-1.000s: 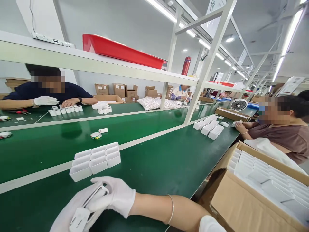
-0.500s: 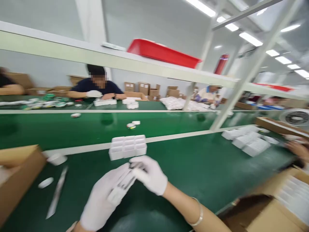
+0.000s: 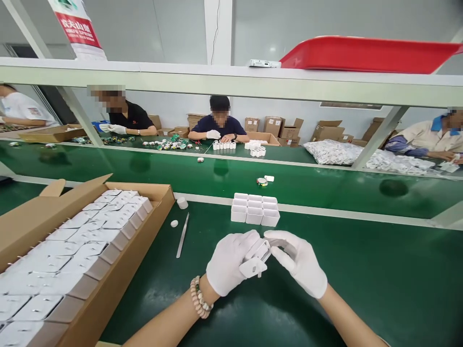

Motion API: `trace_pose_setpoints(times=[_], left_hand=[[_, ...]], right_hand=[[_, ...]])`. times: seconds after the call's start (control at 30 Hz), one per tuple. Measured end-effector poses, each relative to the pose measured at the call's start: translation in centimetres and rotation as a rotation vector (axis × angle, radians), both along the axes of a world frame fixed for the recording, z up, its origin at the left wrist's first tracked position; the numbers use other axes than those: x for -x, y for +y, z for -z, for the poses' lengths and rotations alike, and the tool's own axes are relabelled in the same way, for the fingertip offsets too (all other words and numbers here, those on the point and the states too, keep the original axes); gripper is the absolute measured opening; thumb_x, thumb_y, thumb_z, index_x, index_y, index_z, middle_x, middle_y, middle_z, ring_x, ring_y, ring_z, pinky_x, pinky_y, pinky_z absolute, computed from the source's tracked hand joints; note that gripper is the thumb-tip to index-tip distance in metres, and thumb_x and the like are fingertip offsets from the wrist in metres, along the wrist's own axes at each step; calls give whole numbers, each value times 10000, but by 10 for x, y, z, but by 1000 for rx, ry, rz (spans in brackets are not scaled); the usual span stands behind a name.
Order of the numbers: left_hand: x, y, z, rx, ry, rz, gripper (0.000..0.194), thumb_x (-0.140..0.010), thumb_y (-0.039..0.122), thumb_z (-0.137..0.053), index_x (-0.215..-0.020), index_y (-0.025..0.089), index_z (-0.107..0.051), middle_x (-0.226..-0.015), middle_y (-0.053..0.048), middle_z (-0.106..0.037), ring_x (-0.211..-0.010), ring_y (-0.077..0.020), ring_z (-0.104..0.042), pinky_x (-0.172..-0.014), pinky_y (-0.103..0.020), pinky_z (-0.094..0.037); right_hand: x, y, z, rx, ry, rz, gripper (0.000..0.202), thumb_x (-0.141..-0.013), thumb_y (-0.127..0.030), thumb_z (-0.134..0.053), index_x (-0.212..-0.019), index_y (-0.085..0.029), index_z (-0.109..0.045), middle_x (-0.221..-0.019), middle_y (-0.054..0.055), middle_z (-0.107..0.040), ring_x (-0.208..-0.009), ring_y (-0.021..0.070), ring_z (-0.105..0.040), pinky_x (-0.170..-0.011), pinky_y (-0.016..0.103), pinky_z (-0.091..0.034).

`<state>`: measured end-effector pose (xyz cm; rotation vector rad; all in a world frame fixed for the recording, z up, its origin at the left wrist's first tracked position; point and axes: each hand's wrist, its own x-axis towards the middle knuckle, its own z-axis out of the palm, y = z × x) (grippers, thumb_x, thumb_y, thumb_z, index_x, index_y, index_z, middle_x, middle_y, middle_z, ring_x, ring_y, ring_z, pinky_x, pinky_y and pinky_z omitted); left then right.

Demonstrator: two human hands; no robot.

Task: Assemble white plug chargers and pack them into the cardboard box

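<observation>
A small white plastic casing, with a flat plate-like part at its lower end, rests in my left hand, whose gloved fingers are wrapped round it. From the other side my gloved right hand meets the casing's upper right edge with thumb and forefinger. Whatever lies between those two fingertips is too small to make out. Just beyond my hands stand several white open-topped boxes in a block. Left of my left hand lie metal tweezers, a round white piece and a small white cup-like piece.
A cardboard box full of white casings stands at the left. Across the green worktop, a conveyor belt carries small parts. Overhead runs a shelf with a red tray. Several co-workers sit opposite.
My view has swung left and steadied, bringing the full cardboard box into sight. The casing in my left hand is turned differently, and my right hand stays at its edge.
</observation>
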<state>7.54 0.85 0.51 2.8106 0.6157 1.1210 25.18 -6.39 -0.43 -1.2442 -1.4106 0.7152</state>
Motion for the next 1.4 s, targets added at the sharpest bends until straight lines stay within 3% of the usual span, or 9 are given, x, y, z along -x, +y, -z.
trace_pose_setpoints(times=[0.3,0.63,0.97,1.1,1.4], left_hand=[[0,5,12,-110,10,2,389,-896,490,-427,-1041,148,-542,-900,-97,-684,-709,-198,-643,-611,-329,-521],[3,10,19,-171,52,-6,385,-872,409,-500,-1148,141,-485,-981,-112,-687,-765,-218,-662,-647,-352,-546],[3,12,17,-84,39,47,392,-875,448,-497,-1129,150,-504,-971,-115,-686,-779,-218,-662,-664,-354,-553],[2,12,19,-141,43,40,441,-870,442,-499,-1181,131,-466,-989,-128,-683,-784,-232,-661,-661,-370,-552],[0,10,13,-150,180,2,255,-847,349,-534,-1011,155,-520,-940,-79,-685,-689,-210,-644,-582,-342,-526]], right_hand=[[5,1,0,-26,-124,87,265,-828,-260,-569,-1081,-192,-609,-861,66,-724,-745,204,-686,-753,374,-592],[4,1,0,71,-72,123,367,-822,-321,-602,-1164,-193,-560,-753,39,-723,-701,213,-699,-742,379,-571],[-1,0,0,83,-22,53,353,-824,-339,-627,-1146,-205,-577,-794,43,-724,-736,215,-701,-775,391,-577],[1,1,2,36,-99,49,333,-845,-304,-580,-1164,-208,-577,-838,48,-722,-737,205,-694,-772,384,-582],[2,0,10,57,-231,108,353,-842,-265,-532,-1183,-190,-582,-772,34,-717,-703,198,-689,-752,375,-578]])
